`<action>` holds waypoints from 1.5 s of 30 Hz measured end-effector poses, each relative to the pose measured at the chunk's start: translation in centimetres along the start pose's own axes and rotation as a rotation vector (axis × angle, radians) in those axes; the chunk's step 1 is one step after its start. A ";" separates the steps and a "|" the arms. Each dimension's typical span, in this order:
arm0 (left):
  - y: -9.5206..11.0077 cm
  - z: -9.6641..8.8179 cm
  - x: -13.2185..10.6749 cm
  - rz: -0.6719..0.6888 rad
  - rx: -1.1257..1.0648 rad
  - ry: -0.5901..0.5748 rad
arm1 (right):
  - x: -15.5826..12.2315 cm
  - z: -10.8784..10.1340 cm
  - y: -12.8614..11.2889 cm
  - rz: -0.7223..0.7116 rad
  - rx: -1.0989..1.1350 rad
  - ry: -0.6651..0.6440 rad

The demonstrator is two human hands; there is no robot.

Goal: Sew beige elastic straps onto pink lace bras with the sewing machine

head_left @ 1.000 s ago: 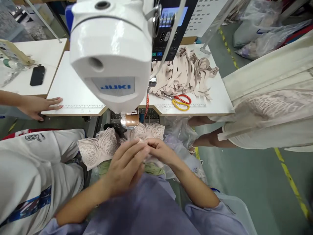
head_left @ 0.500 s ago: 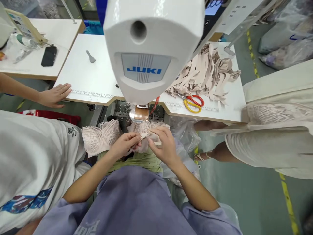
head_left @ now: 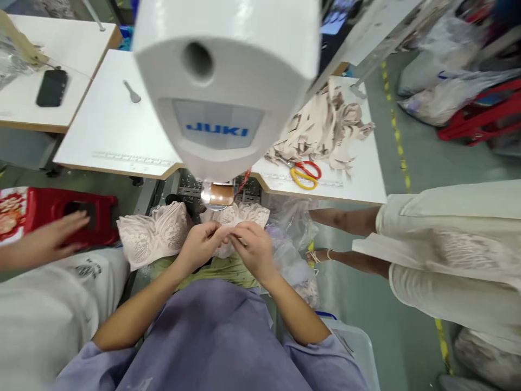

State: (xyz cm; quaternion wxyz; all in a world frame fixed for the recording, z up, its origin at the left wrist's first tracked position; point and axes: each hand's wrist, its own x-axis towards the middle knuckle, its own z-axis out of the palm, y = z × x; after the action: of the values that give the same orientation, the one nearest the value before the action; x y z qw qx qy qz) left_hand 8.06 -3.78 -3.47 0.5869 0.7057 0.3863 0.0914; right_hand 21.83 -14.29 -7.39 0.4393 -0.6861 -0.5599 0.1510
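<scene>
My left hand (head_left: 202, 244) and my right hand (head_left: 254, 251) meet fingertip to fingertip below the sewing machine head (head_left: 223, 81). Both are pinched on a pale pink lace bra (head_left: 254, 213), whose cups show just beyond my fingers. The exact edge between the fingertips is covered. To the left of my left hand, a stack of similar lace bras (head_left: 152, 232) rests by my lap. A green cloth (head_left: 228, 271) lies under my wrists.
Red-and-yellow-handled scissors (head_left: 303, 175) and beige fabric strips (head_left: 325, 127) lie on the white table (head_left: 362, 179). A co-worker's blurred hand (head_left: 61, 231) is over a red stool (head_left: 91, 209) at left. Another person (head_left: 448, 239) stands at right. Plastic bags (head_left: 291, 233) hang below the table.
My hands have come closer together, and the light strip that showed between them is now covered. The left co-worker's hand has left the table edge. The whole view has shifted somewhat.
</scene>
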 end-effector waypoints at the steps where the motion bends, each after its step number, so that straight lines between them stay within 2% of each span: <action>1: -0.2 0.0 0.3 -0.017 0.004 0.002 | 0.0 -0.1 0.4 -0.052 -0.013 -0.039; 3: -0.8 -0.2 1.0 -0.068 -0.026 -0.030 | 1.0 -0.9 1.9 -0.120 -0.011 -0.103; 4: -1.1 -0.4 1.4 -0.094 -0.054 -0.058 | 1.9 -1.8 3.1 -0.122 -0.019 -0.094; 6: -1.5 -0.8 2.0 -0.121 -0.096 -0.105 | 4.8 -4.6 6.1 -0.045 -0.120 0.037; 8: -1.7 -1.3 2.3 -0.121 -0.103 -0.119 | 8.4 -8.1 9.6 0.111 -0.351 0.207; 9: -1.7 -1.5 2.3 -0.120 -0.108 -0.124 | 10.1 -9.8 11.2 0.182 -0.477 0.182; 11: -1.6 -1.8 2.1 -0.133 -0.145 -0.137 | 12.9 -12.4 13.7 0.297 -0.692 -0.004; 14: -1.7 -2.0 1.5 -0.192 -0.277 -0.156 | 13.9 -13.8 15.2 0.266 -0.837 -0.206; 17: -1.8 -2.4 1.1 -0.247 -0.443 -0.149 | 10.8 -13.7 13.4 0.237 -0.823 -0.199; 21: -2.0 -2.7 0.8 -0.280 -0.562 -0.128 | 3.5 -13.0 7.3 0.283 -0.585 -0.131; 24: -2.1 -2.5 0.7 -0.274 -0.602 -0.114 | -0.9 -11.2 2.4 0.206 -0.374 -0.261; 27: -2.1 -2.3 0.7 -0.244 -0.611 -0.109 | -2.6 -8.8 -0.6 0.106 -0.303 -0.339; 30: -1.7 -2.1 0.6 -0.223 -0.565 -0.117 | -2.2 -6.8 -1.3 0.054 -0.297 -0.318; 34: -1.1 -2.3 0.4 -0.214 -0.483 -0.105 | -1.3 -5.5 -0.7 0.038 -0.279 -0.340; 37: -1.1 -2.5 0.3 -0.210 -0.433 -0.090 | -1.2 -5.4 -0.4 0.051 -0.222 -0.382; 40: -1.5 -2.6 0.2 -0.219 -0.481 -0.087 | -1.6 -5.6 -0.2 0.086 -0.166 -0.402; 45: -2.6 -3.0 0.3 -0.204 -0.611 -0.094 | -2.5 -5.8 -0.4 0.206 -0.086 -0.318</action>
State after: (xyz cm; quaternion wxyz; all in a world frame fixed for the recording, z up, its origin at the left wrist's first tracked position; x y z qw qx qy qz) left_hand 5.37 -1.24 -5.03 0.7948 0.4580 0.3824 0.1111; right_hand 24.82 -19.07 -4.43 0.2977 -0.7255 -0.5549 0.2776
